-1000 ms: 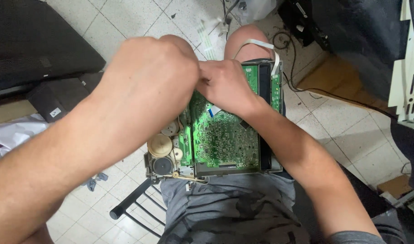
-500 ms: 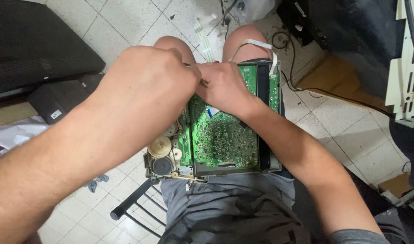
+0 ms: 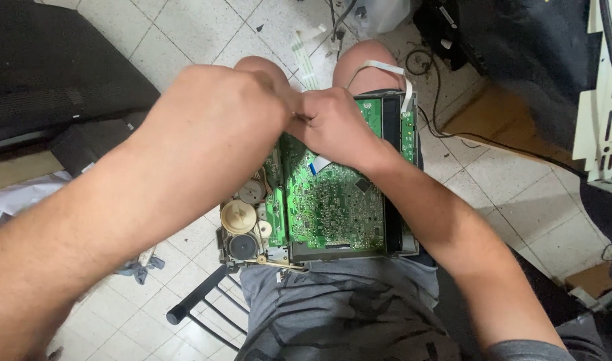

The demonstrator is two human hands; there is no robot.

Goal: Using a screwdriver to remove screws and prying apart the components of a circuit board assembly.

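Left hand: one. Forearm enters from the near left corner and runs diagonally toward the far centre. Back of the hand faces the camera, fingers curled under and pressed together at the far edge of the device; what they grip, if anything, is hidden, so the hold cannot be told.

Gear cluster: on the left side of the device, three round parts visible, namely one cream wheel, one grey wheel farther off, one dark wheel nearer.

Opened device: one, resting on the person's lap, between both forearms, grey shorts at its near edge.

Green circuit board: one large board filling the device's middle; one narrow green strip along its right edge.

Right hand: one. Forearm enters from the near right corner, angled toward the far left. Hand lies knuckles-up on the far part of the board, fingertips meeting those of the left hand; fingers bent closed, contents not visible.

White ribbon cable: one, looping over the far right knee.

Tiled floor: beneath, with black cables at far right.
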